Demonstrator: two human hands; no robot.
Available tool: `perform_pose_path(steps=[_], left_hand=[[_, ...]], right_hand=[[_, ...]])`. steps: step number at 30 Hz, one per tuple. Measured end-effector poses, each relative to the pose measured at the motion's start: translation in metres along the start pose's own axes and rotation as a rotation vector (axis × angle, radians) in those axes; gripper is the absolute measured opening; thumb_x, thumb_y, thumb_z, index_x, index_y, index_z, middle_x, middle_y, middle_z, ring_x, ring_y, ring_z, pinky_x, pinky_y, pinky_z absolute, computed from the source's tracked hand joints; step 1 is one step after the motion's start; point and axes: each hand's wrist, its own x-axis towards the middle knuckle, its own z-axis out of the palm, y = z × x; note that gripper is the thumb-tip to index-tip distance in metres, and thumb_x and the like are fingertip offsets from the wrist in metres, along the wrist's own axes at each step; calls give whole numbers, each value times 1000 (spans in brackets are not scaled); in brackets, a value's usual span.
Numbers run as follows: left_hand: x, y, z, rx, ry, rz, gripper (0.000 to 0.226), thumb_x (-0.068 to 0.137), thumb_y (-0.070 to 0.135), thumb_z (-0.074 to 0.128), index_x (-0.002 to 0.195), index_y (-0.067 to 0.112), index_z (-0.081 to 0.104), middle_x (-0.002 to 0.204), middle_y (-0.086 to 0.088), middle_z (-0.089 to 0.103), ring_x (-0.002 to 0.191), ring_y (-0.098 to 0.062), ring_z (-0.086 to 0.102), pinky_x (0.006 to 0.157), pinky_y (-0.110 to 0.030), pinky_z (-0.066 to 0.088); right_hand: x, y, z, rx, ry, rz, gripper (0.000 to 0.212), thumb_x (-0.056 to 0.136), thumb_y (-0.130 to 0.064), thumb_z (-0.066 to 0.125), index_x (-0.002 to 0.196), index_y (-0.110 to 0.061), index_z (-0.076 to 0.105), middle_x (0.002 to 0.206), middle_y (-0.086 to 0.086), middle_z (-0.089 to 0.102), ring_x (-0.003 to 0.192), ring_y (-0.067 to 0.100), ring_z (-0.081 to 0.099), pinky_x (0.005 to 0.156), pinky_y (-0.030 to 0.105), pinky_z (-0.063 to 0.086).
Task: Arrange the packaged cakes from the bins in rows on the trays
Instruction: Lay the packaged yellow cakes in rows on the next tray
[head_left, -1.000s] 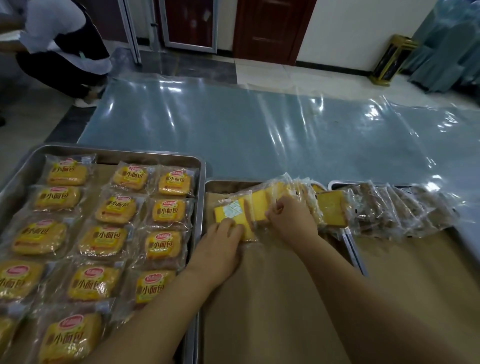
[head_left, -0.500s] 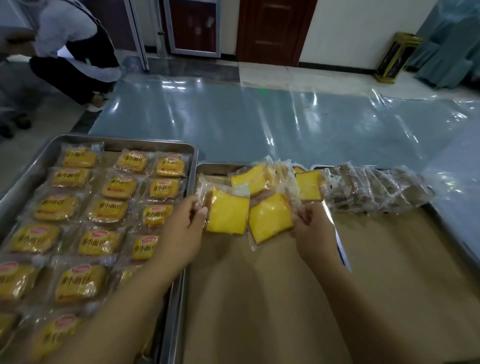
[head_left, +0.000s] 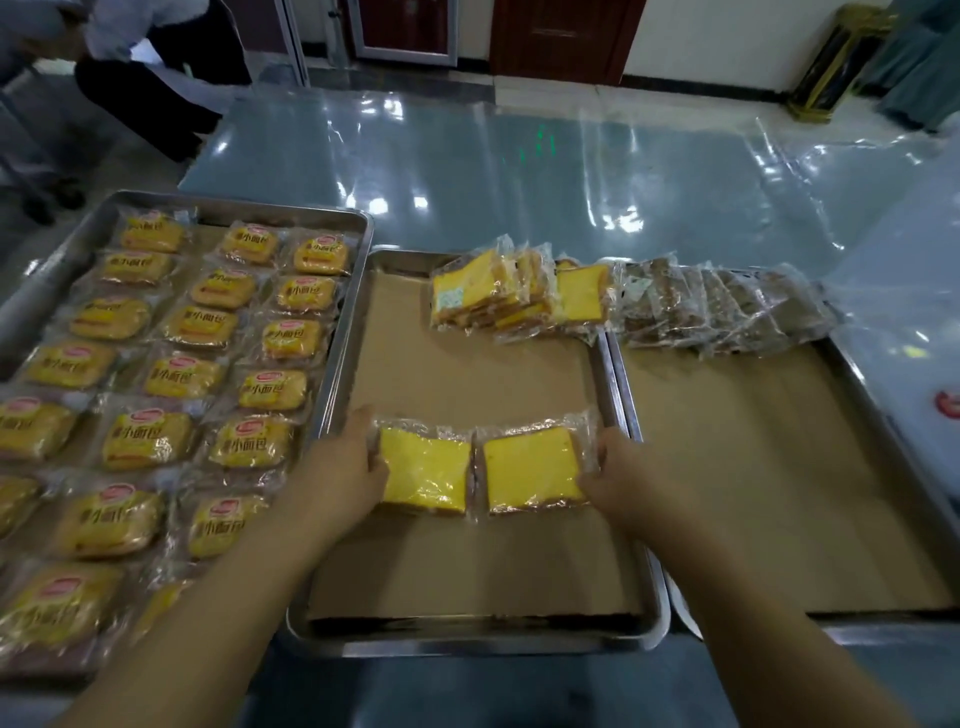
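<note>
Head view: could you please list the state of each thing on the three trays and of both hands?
Left tray: filled with rows of buns.
Middle tray: mostly bare paper.
Left cake: flat, held by left hand.
Right cake: flat, held by right hand.
Yellow stack: unsorted pile.
Brown cakes: overlapping row.

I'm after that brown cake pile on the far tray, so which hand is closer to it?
Right. The right hand holds a yellow cake in the middle tray, beside the brown pile's tray. The left hand is across that tray, farther off.
</note>
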Motion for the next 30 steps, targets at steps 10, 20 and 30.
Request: perform_pose_path(steps=[10,20,30], left_hand=[[5,21,21,231,72,264,55,86,29,63,136,15,45,138,-13,42,131,-30,29,108,-34,20],[-25,5,39,345,-71,225,56,93,46,44,145,29,30,154,2,22,140,-21,15,112,-36,18],[-87,-5,50,327,-10,161,56,87,49,54,139,32,41,147,5,34,133,-21,26,108,-34,22]], right_hand=[[0,-25,4,-250,36,-275,47,88,-40,57,126,-16,46,130,7,46,120,27,40,91,36,39],[-22,5,26,-370,-115,-473,58,95,-44,44,147,-26,25,155,-2,16,141,21,12,113,39,17],[-67,26,33,-400,-116,-513,58,91,-50,45,143,-29,31,151,-1,25,136,23,22,107,40,25]])
